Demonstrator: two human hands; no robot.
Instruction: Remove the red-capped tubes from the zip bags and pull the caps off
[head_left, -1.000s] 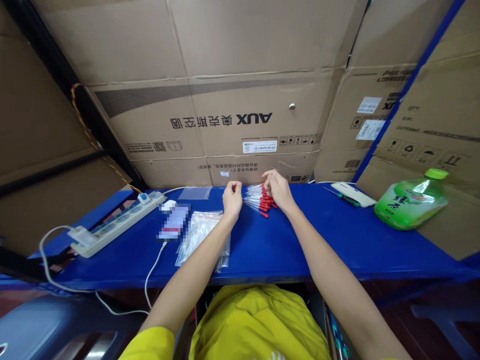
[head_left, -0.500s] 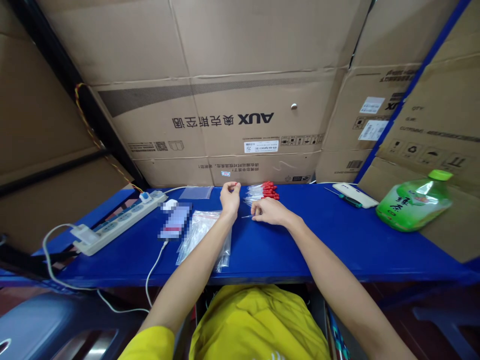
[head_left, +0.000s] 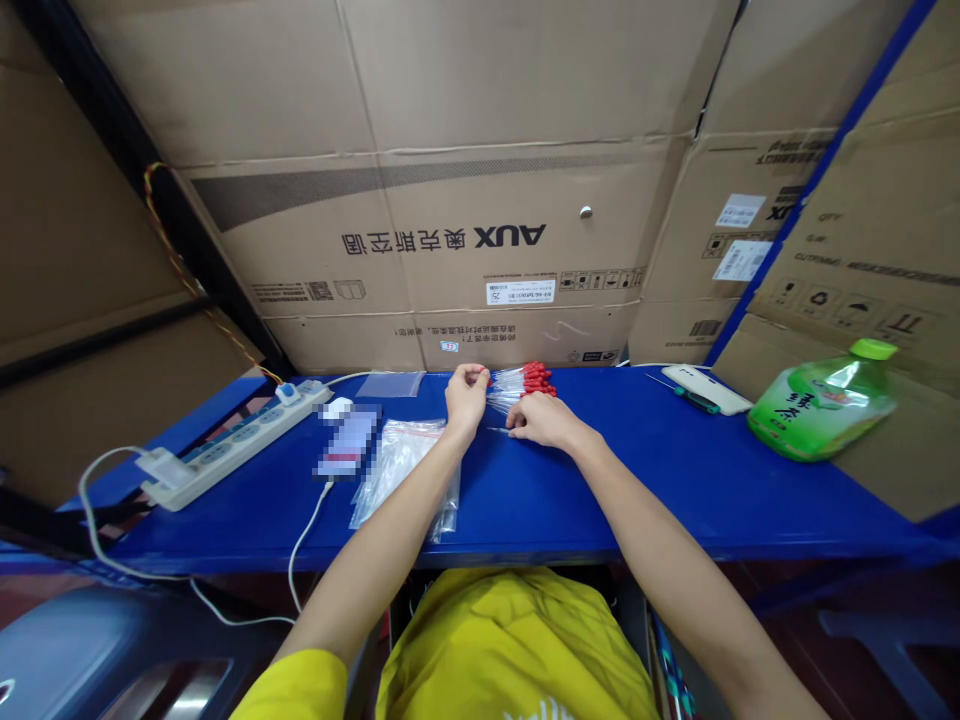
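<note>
My left hand (head_left: 466, 402) is closed in a pinch, with a small red piece (head_left: 488, 379) showing at its fingertips. To its right, my right hand (head_left: 546, 419) is also closed, its fingers pinching a thin, clear, needle-like stick (head_left: 496, 430) that points left. Just behind the right hand lies a bundle of thin clear sticks with red ends (head_left: 536, 379), the red ends towards the right. The right hand covers the bundle's near part. Left of my left forearm rests a pile of clear zip bags (head_left: 401, 460), partly covered by that arm.
A flat clear bag (head_left: 390, 384) lies at the back of the blue table (head_left: 555, 510). On the left are a phone (head_left: 349, 440) on a cable and a white power strip (head_left: 240, 440). A white case (head_left: 705, 388), a green-handled screwdriver (head_left: 701, 402) and a green tea bottle (head_left: 821, 405) are on the right.
My left hand has turned slightly, and the red piece now shows at the right of its fingertips. My right hand has shifted a little right with the clear stick.
</note>
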